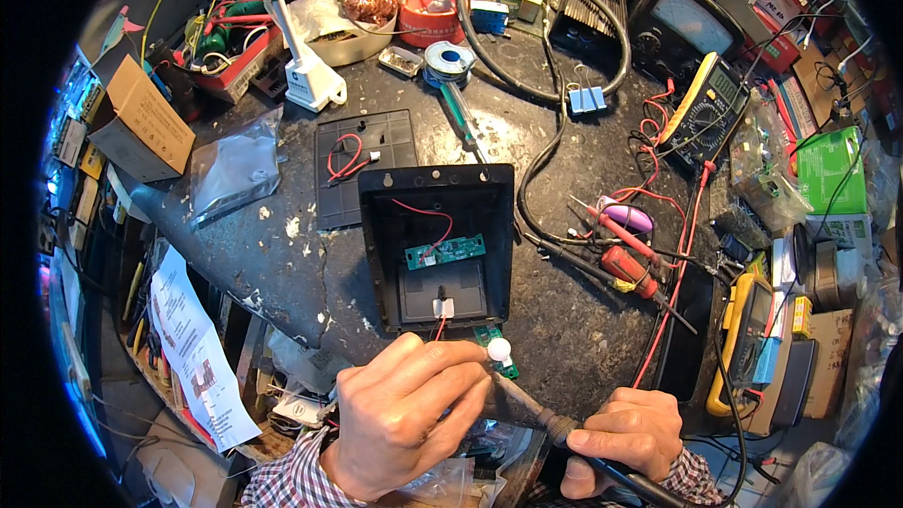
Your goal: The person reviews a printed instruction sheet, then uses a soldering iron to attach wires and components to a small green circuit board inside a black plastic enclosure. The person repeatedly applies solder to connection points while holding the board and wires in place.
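Note:
My left hand (411, 404) is closed, its index finger and thumb pinching the edge of a small green circuit board (511, 367) with a white dome (499, 349) on it. My right hand (628, 437) grips a soldering iron (541, 414) by its dark handle; the metal shaft points up-left, its tip close to the board and my left fingertips. Whether the tip touches is hidden. Just beyond stands an open black plastic case (499, 254) with another green board (451, 252) inside. Red wire (441, 327) runs from the case toward my left hand.
A flat black cover (395, 146) with a red lead lies behind the case. Rightward are a screwdriver (628, 271), red test probes (625, 233) and yellow multimeters (707, 113). A solder spool (448, 61) and thick black cable (534, 165) lie farther back. A plastic bag (235, 169) sits left.

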Available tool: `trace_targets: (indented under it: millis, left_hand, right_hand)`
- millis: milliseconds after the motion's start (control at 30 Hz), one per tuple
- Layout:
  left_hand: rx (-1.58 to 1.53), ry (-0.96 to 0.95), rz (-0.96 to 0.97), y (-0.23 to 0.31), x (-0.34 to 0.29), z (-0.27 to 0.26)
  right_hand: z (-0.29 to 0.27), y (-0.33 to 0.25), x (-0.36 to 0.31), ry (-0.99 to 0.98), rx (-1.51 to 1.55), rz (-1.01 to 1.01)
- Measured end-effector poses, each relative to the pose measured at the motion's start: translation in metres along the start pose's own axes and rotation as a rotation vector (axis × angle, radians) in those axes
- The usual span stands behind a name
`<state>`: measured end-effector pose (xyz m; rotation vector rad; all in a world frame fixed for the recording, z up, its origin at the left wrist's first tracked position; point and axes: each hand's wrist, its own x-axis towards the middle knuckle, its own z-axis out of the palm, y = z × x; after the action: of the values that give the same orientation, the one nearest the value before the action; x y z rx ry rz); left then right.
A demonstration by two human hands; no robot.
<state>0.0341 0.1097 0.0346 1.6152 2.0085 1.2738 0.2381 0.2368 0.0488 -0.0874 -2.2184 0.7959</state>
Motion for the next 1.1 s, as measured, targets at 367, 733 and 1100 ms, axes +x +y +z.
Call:
trace_targets:
  millis: [367,733,1100]
  left_hand:
    - [-0.004,-0.001,0.002,-0.001,0.000,-0.001]
    - [-0.008,0.021,0.009,-0.001,-0.001,0.001]
    - [0.012,0.019,-0.009,0.002,-0.002,0.001]
  right_hand:
    - [-0.004,0.010,-0.013,0.163,0.179,-0.119]
    - [-0.004,0.009,-0.015,0.188,0.190,-0.039]
    - [-0.010,0.009,-0.011,-0.064,0.028,0.112]
